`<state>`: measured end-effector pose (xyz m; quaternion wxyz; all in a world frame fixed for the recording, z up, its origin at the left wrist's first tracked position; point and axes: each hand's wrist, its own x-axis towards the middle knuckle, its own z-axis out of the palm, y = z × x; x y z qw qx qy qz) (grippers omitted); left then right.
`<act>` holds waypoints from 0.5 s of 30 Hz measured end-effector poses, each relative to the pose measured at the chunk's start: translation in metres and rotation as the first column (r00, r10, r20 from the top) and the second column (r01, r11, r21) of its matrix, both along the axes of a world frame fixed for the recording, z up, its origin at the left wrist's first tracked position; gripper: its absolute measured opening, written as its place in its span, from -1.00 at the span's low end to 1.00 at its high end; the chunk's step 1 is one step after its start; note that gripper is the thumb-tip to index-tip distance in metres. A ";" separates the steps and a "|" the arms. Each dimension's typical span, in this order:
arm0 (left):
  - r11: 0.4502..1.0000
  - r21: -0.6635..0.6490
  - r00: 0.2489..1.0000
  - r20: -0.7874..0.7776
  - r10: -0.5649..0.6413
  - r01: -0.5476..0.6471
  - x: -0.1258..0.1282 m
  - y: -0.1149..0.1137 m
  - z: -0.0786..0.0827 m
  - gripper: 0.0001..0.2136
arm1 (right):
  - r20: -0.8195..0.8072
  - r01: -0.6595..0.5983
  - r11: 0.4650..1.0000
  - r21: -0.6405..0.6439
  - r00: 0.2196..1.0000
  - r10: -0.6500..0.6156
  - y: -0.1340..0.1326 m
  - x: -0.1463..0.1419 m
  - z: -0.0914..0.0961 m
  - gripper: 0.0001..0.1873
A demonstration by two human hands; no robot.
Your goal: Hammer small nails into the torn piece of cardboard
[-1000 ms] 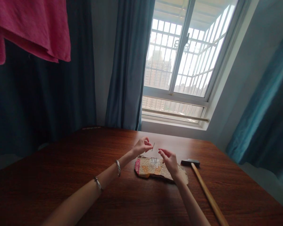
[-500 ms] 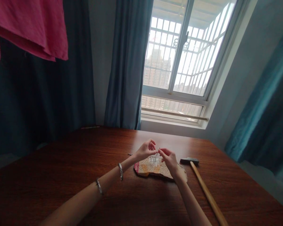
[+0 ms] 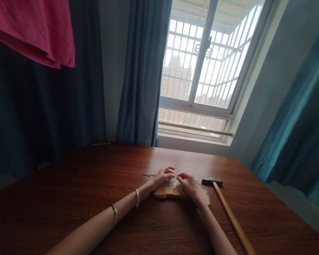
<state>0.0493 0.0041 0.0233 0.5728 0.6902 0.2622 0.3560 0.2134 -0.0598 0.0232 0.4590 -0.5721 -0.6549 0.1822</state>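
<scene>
A small flat board point(image 3: 205, 197) with a dotted pattern lies on the wooden table point(image 3: 69, 198). Several thin nails point(image 3: 172, 180) stand upright in it. My left hand point(image 3: 161, 176) rests at the board's left part, fingers curled, tips touching the upright nails. My right hand point(image 3: 188, 185) lies on the board just right of them, thumb and fingers pinched together at a nail beside the others; the nail itself is mostly hidden. Both wrists lie low over the table. My left forearm wears two bracelets point(image 3: 137, 198).
A hammer point(image 3: 212, 181) with a long wooden handle point(image 3: 232, 219) lies to the right of the board, handle toward me. A few loose nails point(image 3: 148, 174) lie left of my left hand. Curtains and a barred window stand beyond the table; pink cloth hangs upper left.
My left hand held a nail up in the air, my right hand met it, and both hands have come down onto the board by the upright nails.
</scene>
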 end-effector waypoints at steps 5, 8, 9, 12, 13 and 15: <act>1.000 0.024 0.999 -0.034 -0.018 0.018 0.000 0.002 -0.002 -0.63 | 0.052 -0.020 1.000 0.000 0.998 0.020 -0.001 -0.001 -0.001 -0.76; 0.999 0.044 0.999 -0.046 -0.020 0.022 0.001 -0.001 -0.001 -0.62 | 0.066 -0.033 0.999 0.005 0.997 0.032 0.001 -0.001 -0.004 -0.78; 0.998 0.050 0.999 -0.047 -0.024 0.026 0.001 -0.002 -0.001 -0.62 | 0.069 -0.035 0.999 0.006 0.997 0.034 0.002 0.000 -0.005 -0.78; 0.998 0.058 0.999 -0.039 -0.026 0.028 0.002 -0.006 0.001 -0.63 | 0.075 -0.034 0.999 0.010 0.997 0.033 0.004 0.001 -0.008 -0.79; 0.998 0.060 0.999 -0.039 -0.021 0.024 0.002 -0.006 0.001 -0.64 | 0.077 -0.033 0.999 0.011 0.996 0.032 0.005 0.001 -0.009 -0.79; 0.997 0.072 0.999 -0.051 -0.010 0.013 0.002 -0.006 0.000 -0.66 | 0.082 -0.029 0.999 0.013 0.996 0.028 0.005 0.002 -0.010 -0.80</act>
